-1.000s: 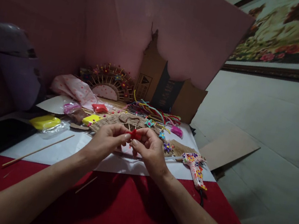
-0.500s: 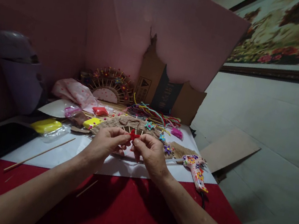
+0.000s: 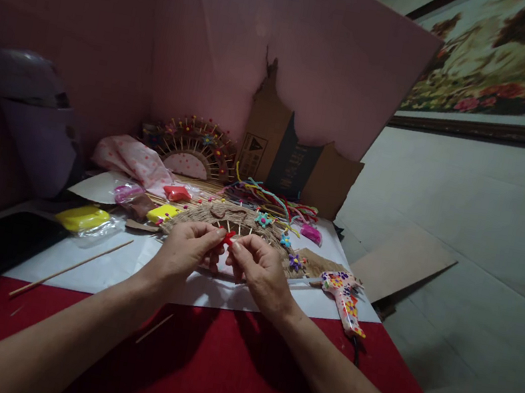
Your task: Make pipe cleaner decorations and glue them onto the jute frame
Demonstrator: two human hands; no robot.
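Between my two hands is a small red pipe-cleaner flower (image 3: 228, 238), partly covered by the fingertips. My left hand (image 3: 193, 245) pinches its left side with thumb and forefinger. On the other side, my right hand (image 3: 257, 267) is closed on it the same way. Just behind the hands lies a twine-covered arch (image 3: 198, 214) with short sticks along its inner edge. It bears a teal flower (image 3: 263, 220), a blue flower (image 3: 285, 239) and a purple flower (image 3: 295, 261). The hands hide part of its middle.
A floral glue gun (image 3: 344, 295) lies at the right of the white sheet (image 3: 127, 274). Behind are coloured pipe cleaners (image 3: 275, 199), a decorated half-round fan (image 3: 187, 163) and torn cardboard (image 3: 331, 178). Yellow clay (image 3: 82, 219) and a wooden stick (image 3: 72, 266) lie left.
Both hands have shifted the red flower slightly left and turned it, so less of its star shape shows. The fingers still pinch it, and the things on the table stay in place.
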